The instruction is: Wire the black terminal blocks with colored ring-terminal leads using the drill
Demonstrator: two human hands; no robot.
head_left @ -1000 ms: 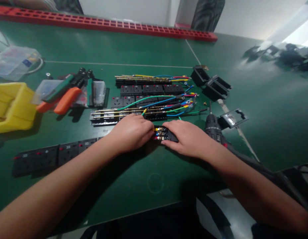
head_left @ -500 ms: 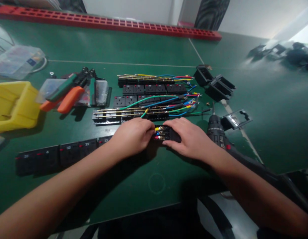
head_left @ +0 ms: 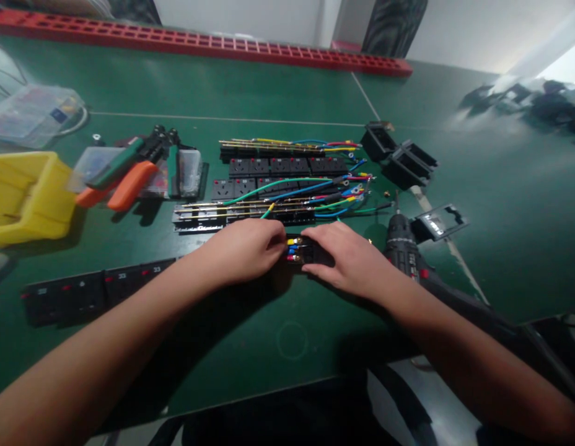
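Low over the green tabletop, my right hand [head_left: 350, 253] has its thumb and fingers closed around a black terminal block [head_left: 310, 249]. Yellow, blue and red wire lugs [head_left: 293, 248] sit side by side at the block's left end, by bright metal screws. My left hand [head_left: 243, 249] is closed just left of the lugs, where the coloured wires run into its curled fingers; the fingertips are hidden. A green wire with a yellow sleeve [head_left: 269, 211] sticks up behind that hand. Under my left forearm lies a black socket strip [head_left: 64, 301], partly covered.
Behind my hands lie rows of socket strips [head_left: 287, 166] with brass bars and coloured wires. A power drill [head_left: 401, 248] and black housings [head_left: 411, 164] are at right. Orange-and-green-handled pliers [head_left: 132, 176], a yellow bin [head_left: 30, 198] and a clear box [head_left: 36, 114] are at left.
The socket strip at left has slid slightly left. My left hand has shifted a little left, and my right hand has hardly moved. A small brass-coloured piece now shows beside the drill.
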